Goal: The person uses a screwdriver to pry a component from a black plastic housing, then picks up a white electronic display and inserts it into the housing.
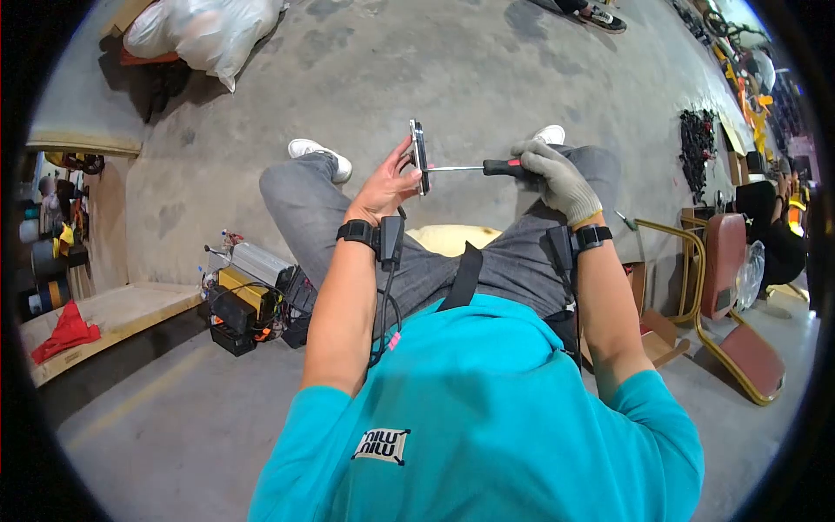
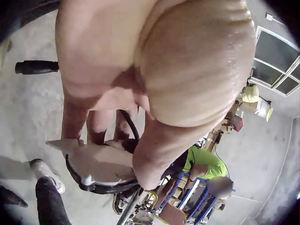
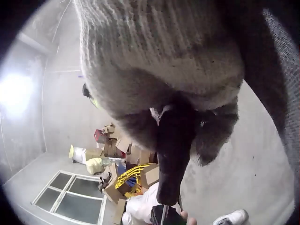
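Note:
In the head view the bare left hand (image 1: 384, 190) holds a thin, flat black-and-silver part (image 1: 420, 157) on edge, between thumb and fingers. A screwdriver with a black and red handle (image 1: 502, 167) lies level, its metal shaft (image 1: 456, 168) reaching that part. The gloved right hand (image 1: 555, 178) grips the handle. In the left wrist view the left hand (image 2: 154, 61) has its thumb and fingers round a pale piece with a black rim (image 2: 101, 164). The right wrist view shows the glove (image 3: 159, 70) round the dark handle (image 3: 173, 154); the tip's exact contact is hidden.
Electronic units with cables (image 1: 252, 287) lie on the floor at the left, beside a wooden bench (image 1: 130, 322) with a red cloth (image 1: 66, 333). A white bag (image 1: 209, 35) stands at upper left. Tipped chairs (image 1: 726, 261) are at the right, near another person (image 1: 758, 217).

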Demonstrator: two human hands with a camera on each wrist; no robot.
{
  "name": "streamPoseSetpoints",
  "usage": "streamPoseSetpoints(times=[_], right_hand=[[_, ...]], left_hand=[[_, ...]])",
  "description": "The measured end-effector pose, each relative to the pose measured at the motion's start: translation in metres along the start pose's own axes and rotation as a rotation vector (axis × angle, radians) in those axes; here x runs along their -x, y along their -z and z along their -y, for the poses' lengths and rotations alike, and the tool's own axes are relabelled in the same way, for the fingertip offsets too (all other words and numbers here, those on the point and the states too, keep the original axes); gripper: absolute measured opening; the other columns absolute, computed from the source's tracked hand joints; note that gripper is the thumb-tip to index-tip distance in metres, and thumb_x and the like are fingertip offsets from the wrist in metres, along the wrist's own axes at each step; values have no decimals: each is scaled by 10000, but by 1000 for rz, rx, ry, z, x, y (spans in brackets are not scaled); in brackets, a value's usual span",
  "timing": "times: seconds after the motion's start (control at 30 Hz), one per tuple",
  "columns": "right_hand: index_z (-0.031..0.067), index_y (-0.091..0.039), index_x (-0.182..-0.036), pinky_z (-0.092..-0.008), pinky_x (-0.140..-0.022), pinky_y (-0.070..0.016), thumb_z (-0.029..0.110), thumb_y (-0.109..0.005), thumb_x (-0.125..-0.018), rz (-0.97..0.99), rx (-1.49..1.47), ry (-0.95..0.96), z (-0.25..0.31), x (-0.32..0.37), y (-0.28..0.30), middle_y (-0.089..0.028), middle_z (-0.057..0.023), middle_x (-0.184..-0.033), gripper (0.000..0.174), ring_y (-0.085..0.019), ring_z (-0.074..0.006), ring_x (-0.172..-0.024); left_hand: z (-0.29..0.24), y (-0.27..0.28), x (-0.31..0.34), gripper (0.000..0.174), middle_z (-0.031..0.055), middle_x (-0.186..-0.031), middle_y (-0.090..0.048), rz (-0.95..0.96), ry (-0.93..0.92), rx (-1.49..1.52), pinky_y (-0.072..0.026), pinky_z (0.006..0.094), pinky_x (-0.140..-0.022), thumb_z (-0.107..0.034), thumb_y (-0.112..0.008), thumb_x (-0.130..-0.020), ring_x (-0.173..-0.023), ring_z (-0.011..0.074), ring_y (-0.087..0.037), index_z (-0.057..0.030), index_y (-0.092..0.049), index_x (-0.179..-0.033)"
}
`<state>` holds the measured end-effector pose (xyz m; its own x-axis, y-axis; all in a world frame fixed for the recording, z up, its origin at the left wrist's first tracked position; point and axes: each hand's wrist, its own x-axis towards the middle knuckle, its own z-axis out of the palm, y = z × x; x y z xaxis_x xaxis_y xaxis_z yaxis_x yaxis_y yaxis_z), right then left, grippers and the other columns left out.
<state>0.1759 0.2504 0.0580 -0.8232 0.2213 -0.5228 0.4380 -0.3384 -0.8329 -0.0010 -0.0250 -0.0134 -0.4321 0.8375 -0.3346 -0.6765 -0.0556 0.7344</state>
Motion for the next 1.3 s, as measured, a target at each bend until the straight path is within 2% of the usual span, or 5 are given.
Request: streamPoseSetpoints(times=[0.33, 0.53, 0.6, 1.03, 1.3], right_hand=[[0, -579, -1194, -285, -739, -554, 173, -611, -940, 48, 50, -111, -5, -4, 7, -609, -77, -1021, 309, -618, -151, -834], [12, -598, -1165, -271, -641, -536, 287, -578, -973, 1, -91, 206, -6, -2, -1, -609, -61, -987, 336, -597, -115, -689], [3, -591, -1172, -269, -720, -535, 224, -604, -955, -42, -115, -62, -2, 0, -1, -605, -72, -1009, 310, -610, -127, -814], [29, -558, -1221, -298, -837, -554, 169, -638, -933, 63, -165, -152, 3, 2, 7, -587, -55, -1052, 330, -608, -125, -883], [-7, -568, -1198, -283, -687, -589, 281, -588, -983, 74, -103, 171, -6, -1, 7, -609, -92, -1022, 360, -632, -142, -766]], left_hand=[[-1, -1, 1, 861, 54, -1411, -432, -17, -14, -5, -532, 438, -973, -69, -722, -878, -1254, 248, -544, -182, -220, -1568], [0, -1, 0, 868, 62, -1395, -437, -8, -9, -15, -537, 447, -963, -73, -721, -880, -1252, 250, -544, -167, -205, -1571], [-1, -2, 0, 866, 62, -1389, -440, -17, -5, -17, -538, 449, -962, -73, -719, -881, -1253, 250, -544, -163, -203, -1571], [-3, -4, 3, 839, 63, -1403, -430, -43, 14, -45, -535, 425, -962, -58, -702, -888, -1255, 252, -544, -156, -220, -1567], [-4, -6, 3, 852, 68, -1443, -412, -61, 17, -51, -538, 420, -950, -65, -714, -879, -1260, 253, -543, -157, -221, -1568]])
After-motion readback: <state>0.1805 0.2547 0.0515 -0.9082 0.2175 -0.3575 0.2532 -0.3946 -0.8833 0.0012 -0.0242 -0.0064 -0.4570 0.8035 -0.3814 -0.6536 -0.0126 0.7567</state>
